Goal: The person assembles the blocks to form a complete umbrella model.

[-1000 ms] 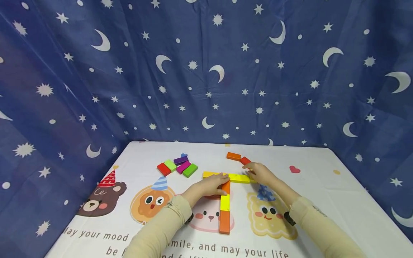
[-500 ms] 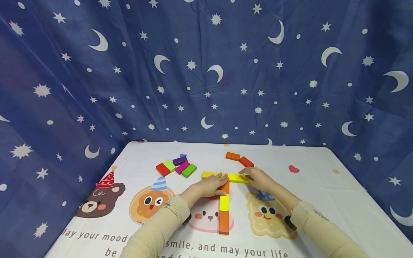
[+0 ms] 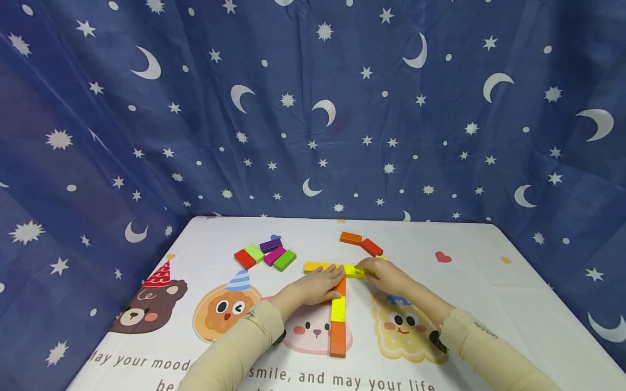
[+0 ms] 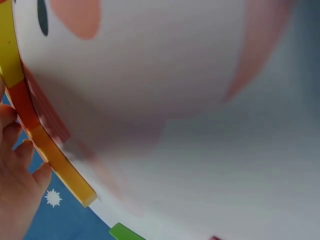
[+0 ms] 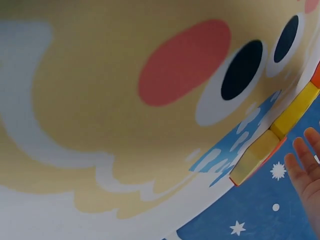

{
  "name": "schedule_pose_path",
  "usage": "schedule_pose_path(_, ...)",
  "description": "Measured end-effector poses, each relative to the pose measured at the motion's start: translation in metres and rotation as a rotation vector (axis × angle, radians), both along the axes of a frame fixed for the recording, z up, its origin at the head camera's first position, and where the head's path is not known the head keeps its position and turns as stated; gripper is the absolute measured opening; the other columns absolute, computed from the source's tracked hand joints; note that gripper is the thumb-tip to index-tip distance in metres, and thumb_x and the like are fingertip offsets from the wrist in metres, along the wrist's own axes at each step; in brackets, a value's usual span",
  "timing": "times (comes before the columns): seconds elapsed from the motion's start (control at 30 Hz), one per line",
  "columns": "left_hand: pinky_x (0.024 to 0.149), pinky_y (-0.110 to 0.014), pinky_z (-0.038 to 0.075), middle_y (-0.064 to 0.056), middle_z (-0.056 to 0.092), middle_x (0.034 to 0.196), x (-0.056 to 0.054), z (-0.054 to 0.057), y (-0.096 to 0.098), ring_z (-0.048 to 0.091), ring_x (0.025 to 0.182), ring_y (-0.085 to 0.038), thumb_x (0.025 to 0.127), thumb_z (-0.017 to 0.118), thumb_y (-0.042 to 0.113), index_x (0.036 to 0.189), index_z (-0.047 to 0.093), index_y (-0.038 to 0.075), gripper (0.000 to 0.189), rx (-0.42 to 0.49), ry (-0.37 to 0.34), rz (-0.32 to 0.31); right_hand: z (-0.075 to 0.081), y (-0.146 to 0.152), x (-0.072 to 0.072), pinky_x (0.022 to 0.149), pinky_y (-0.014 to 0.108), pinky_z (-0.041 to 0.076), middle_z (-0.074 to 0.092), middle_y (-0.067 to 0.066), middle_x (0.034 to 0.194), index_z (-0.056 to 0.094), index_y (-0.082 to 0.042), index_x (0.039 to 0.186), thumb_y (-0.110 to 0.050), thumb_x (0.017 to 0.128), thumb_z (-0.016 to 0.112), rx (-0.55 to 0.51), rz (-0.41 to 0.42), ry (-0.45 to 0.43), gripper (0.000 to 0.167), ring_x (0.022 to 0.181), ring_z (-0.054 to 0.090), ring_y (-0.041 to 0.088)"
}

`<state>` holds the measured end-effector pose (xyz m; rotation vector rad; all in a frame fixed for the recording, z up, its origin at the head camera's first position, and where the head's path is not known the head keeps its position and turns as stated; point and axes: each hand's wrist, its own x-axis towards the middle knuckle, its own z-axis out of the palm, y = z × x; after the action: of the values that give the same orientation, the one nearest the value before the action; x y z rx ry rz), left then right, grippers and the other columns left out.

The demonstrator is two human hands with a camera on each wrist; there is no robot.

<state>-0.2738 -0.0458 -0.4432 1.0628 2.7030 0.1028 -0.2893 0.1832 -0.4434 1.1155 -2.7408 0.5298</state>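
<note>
Wooden blocks lie in a T shape on the printed tablecloth. Its crossbar has an amber block (image 3: 313,267) at left and a yellow block (image 3: 354,271) at right. Down the stem run an orange block (image 3: 342,287), a yellow block (image 3: 338,310) and another orange block (image 3: 337,340). My left hand (image 3: 317,285) rests with extended fingers over the joint of bar and stem. My right hand (image 3: 388,276) reaches over the bar's right part, its fingertips at the yellow block. In the right wrist view, a pale yellow block (image 5: 256,156) continues past that yellow block, near the spread fingers.
Behind the bar lie an orange block (image 3: 351,238) and a red block (image 3: 371,247). A cluster at the back left includes a red block (image 3: 245,259), a purple block (image 3: 271,246) and a green block (image 3: 285,260). A blue star-patterned curtain (image 3: 313,119) surrounds the table.
My right hand has drawn back from the red block and slid left along the bar to the yellow block. My left hand stays on the joint. The head view has shifted slightly.
</note>
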Motion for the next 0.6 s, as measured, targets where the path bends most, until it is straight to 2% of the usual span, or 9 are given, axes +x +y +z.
schedule_pose_path(0.27, 0.117, -0.039, 0.025, -0.002, 0.03, 0.154, 0.005, 0.001, -0.002, 0.025, 0.144, -0.019, 0.099, 0.04, 0.042, 0.147, 0.032, 0.014, 0.057, 0.027, 0.016, 0.002, 0.002, -0.006, 0.005, 0.091, 0.041, 0.052, 0.068, 0.013, 0.11, 0.066, 0.001, 0.109, 0.003, 0.086, 0.061, 0.018, 0.008, -0.022, 0.023, 0.105, 0.063, 0.028)
schedule_pose_path(0.6, 0.112, -0.036, 0.034, -0.004, 0.047, 0.144, 0.009, 0.008, -0.017, 0.041, 0.136, -0.02, 0.098, 0.046, 0.037, 0.139, 0.048, 0.013, 0.047, 0.104, 0.054, -0.006, 0.002, -0.008, 0.006, 0.092, 0.043, 0.051, 0.066, 0.015, 0.114, 0.065, 0.001, 0.113, 0.001, 0.085, 0.062, 0.017, 0.037, 0.002, 0.027, 0.108, 0.062, 0.031)
